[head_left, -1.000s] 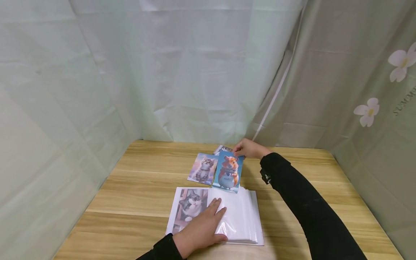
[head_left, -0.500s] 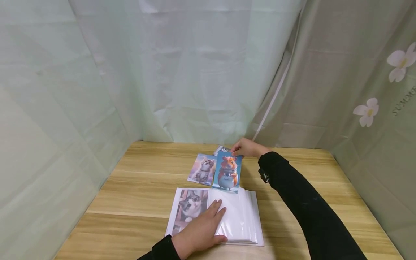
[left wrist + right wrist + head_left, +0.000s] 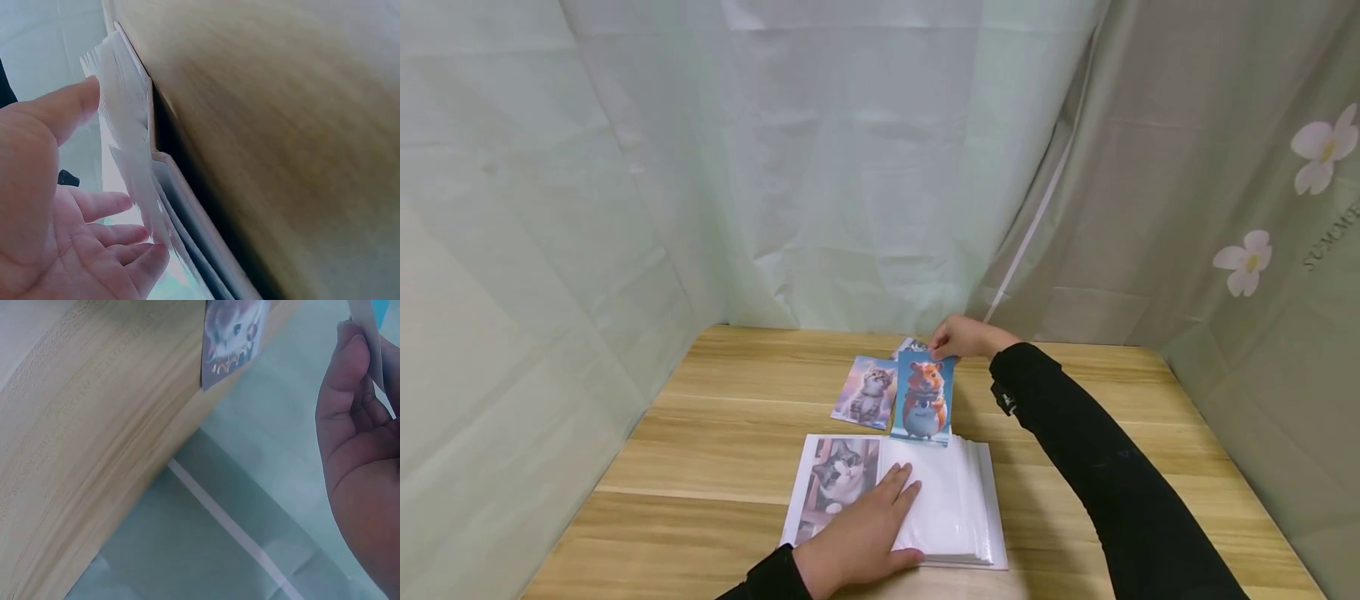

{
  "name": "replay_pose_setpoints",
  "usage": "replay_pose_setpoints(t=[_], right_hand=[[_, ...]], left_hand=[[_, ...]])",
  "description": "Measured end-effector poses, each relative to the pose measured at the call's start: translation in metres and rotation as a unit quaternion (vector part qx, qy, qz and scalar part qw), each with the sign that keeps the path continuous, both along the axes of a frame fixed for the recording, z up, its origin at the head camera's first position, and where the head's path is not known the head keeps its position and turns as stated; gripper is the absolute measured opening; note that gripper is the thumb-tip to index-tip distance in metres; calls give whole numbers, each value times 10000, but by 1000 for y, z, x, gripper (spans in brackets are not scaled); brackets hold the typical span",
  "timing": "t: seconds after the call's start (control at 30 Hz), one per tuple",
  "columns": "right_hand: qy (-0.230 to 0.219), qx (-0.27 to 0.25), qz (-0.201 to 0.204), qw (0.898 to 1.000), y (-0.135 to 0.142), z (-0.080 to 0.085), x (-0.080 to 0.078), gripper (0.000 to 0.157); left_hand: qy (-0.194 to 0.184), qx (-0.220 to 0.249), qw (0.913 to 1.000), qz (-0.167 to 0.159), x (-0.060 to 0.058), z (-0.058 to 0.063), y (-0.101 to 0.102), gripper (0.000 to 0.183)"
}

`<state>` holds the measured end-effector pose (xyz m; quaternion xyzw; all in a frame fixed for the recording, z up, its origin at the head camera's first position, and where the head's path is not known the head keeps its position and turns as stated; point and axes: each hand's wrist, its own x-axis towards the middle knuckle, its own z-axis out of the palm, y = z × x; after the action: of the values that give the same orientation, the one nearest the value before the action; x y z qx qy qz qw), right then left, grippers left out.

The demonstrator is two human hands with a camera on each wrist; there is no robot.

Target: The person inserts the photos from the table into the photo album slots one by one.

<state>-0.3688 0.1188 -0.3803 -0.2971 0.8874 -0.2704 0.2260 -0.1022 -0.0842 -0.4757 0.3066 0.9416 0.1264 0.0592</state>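
Note:
My right hand (image 3: 964, 337) pinches the top edge of a blue hamster picture card (image 3: 922, 398), held above the table with its lower edge over the top of an open photo album (image 3: 958, 500). In the right wrist view, thumb and fingers of the right hand (image 3: 362, 425) grip the card (image 3: 369, 340), seen nearly edge-on. With fingers spread, my left hand (image 3: 859, 529) rests flat across the album's middle. A grey-and-white cat picture (image 3: 842, 475) fills the album's left page; the right side shows a stack of clear sleeves. The left wrist view shows those sleeves (image 3: 122, 81) edge-on beside the left hand (image 3: 69, 206).
Behind the album lies a kitten card (image 3: 868, 392) on the wooden table (image 3: 700, 450). Another card (image 3: 907, 345) is partly hidden behind the hamster card; the right wrist view shows an animal-picture card (image 3: 232, 337) near the table's back edge. Pale curtains (image 3: 865, 167) enclose the table.
The hamster card, pinched by my right hand, has shifted slightly left and now stands straighter over the album's top edge. My left hand stays on the album.

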Motion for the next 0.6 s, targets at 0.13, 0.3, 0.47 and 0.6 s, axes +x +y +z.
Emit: replay_pose_setpoints(t=[0.13, 0.3, 0.47, 0.6], right_hand=[[-15, 15, 86, 10000, -2, -2, 0, 17], [-95, -13, 172, 9998, -4, -9, 0, 10], [-228, -113, 184, 9995, -4, -16, 0, 9], [-236, -121, 249, 9993, -5, -22, 2, 9]], left_hand=[[0, -1, 10000, -59, 0, -1, 0, 87], [82, 6, 9999, -106, -1, -2, 0, 86], [48, -4, 9999, -89, -1, -2, 0, 86], [37, 9, 10000, -59, -1, -2, 1, 86]])
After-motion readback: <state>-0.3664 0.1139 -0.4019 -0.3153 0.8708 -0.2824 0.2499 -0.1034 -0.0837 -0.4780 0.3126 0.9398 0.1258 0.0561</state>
